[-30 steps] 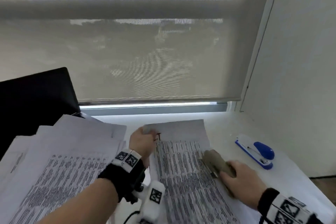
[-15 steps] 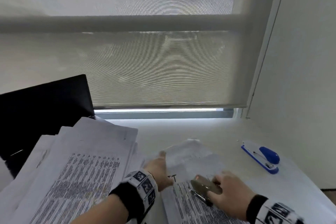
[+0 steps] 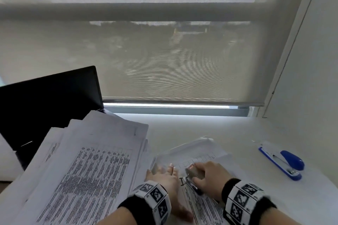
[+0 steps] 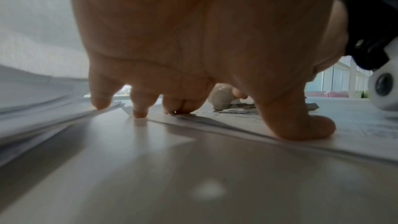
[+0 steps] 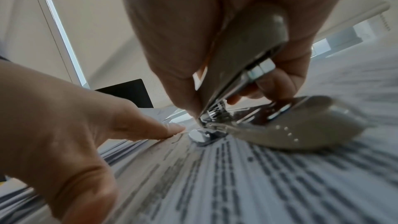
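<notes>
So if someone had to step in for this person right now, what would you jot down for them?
Left hand: open, fingers spread, pressing the printed sheets flat on the table.
Right hand: grips the grey staple remover, metal claws down on the sheets near the upper left of the print.
Nearby: blue stapler lies untouched to the right; stack of papers to the left, in front of a black laptop.
Done: remover set in place. Whether the staple is out cannot be told.
Left: probably squeeze, lift the staple, then separate the sheets.
</notes>
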`<state>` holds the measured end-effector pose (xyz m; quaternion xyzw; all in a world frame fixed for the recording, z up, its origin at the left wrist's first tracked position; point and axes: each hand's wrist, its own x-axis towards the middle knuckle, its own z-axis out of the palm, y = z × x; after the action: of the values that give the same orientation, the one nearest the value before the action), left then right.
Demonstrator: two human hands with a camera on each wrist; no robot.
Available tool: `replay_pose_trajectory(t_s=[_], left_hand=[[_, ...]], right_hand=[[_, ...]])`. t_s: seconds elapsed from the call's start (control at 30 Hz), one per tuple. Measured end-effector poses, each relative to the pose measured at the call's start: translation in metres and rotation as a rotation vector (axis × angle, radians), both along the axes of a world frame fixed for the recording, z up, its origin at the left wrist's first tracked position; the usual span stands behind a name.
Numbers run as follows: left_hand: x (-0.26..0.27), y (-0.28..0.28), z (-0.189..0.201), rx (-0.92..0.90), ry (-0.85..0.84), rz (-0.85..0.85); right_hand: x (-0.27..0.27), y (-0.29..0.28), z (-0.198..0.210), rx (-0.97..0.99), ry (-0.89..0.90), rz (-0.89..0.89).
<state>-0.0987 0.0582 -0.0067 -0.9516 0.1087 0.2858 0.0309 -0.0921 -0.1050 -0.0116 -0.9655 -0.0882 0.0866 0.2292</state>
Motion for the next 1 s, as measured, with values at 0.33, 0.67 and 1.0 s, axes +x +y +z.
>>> replay_pose_trajectory(t_s=[0.33,0.67,1.0], left_hand=[[0.008,0.001,-0.012,0.022,-0.005,-0.035],[0.007,-0.001,-0.010,0.013,-0.035,-0.024],[0.002,-0.005,-0.003,-0.008,-0.040,-0.018]], right_hand=[[0.009,0.018,-0.007,-0.067,0.002,-0.050],[0.016,0.036,-0.014,0.019,-0.003,-0.194],[0.018,0.006,0.001,0.126,-0.105,-0.246]])
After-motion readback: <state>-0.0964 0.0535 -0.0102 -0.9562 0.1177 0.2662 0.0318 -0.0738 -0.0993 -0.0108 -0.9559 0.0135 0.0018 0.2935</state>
